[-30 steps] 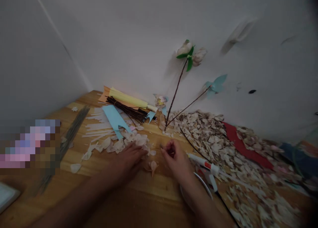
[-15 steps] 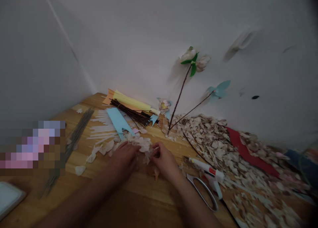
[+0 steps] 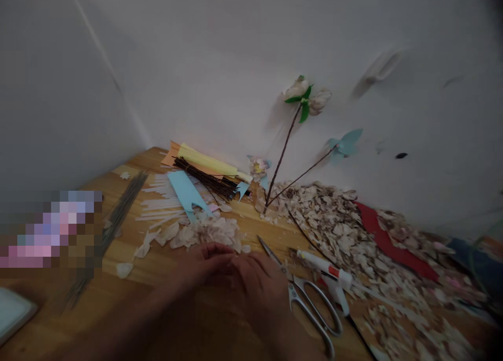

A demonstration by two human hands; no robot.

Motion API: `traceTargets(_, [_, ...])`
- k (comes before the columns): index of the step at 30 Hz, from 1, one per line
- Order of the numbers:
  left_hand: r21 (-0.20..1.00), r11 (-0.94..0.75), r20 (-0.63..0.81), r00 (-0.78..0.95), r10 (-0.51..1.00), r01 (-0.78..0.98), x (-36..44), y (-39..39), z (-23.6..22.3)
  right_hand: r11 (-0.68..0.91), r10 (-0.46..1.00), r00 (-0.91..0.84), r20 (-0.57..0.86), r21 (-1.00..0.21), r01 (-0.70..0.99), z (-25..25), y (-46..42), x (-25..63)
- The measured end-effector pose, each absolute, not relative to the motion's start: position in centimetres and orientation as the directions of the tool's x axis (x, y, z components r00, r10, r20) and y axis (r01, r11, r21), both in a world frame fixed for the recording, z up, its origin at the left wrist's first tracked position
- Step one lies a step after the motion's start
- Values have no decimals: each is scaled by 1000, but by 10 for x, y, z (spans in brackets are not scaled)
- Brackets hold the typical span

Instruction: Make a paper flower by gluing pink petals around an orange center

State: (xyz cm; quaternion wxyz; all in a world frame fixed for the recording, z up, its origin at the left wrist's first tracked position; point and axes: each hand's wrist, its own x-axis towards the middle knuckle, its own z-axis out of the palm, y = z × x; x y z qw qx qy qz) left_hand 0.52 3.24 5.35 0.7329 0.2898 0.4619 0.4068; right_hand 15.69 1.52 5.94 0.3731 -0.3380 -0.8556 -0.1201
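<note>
My left hand (image 3: 202,269) and my right hand (image 3: 257,287) rest close together on the wooden table (image 3: 157,314), fingertips meeting just in front of a small heap of pale petals (image 3: 204,232). What lies under the fingers is hidden. Silver scissors (image 3: 304,298) lie right beside my right hand, blades pointing away. A white glue gun (image 3: 326,266) lies just past the scissors.
A large spread of pale petal scraps (image 3: 353,230) covers the right side, with a red paper piece (image 3: 387,243). Two finished paper flowers on sticks (image 3: 304,96) lean on the wall. Brown sticks (image 3: 208,180), blue paper (image 3: 184,190), yellow paper (image 3: 208,159) and wire bundle (image 3: 113,225) lie at the back left.
Both hands have drawn back from the petal heap toward me and come together. The scissors, earlier mostly covered by my right arm, now lie in full view.
</note>
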Motion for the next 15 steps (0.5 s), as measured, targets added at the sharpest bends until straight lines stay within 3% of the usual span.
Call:
traceTargets(4, [776,513,-460,229,858,-366,1,35,51,771,494,-501,710,-92,630,56,11,154])
traceTargets(7, [765,526,-484,208,850,-372,-1,37,54,720,641,-456,617,-276,637,60,6,165])
traceTargets(9, [761,528,-496,188,848,-377,-2,37,57,571,807,-347,479,-478,668,66,1,183])
traceTargets(12, [765,515,-495,157,854,-388,-2,36,59,189,975,-212,70,-764,617,75,-12,232])
traceTargets(14, [770,503,-489,145,860,-393,-2,36,58,9,956,-232,-179,-773,634,75,-24,273])
traceTargets(15, [773,497,-485,138,864,-395,-2,36,56,-38,958,-186,-220,-736,676,73,-31,294])
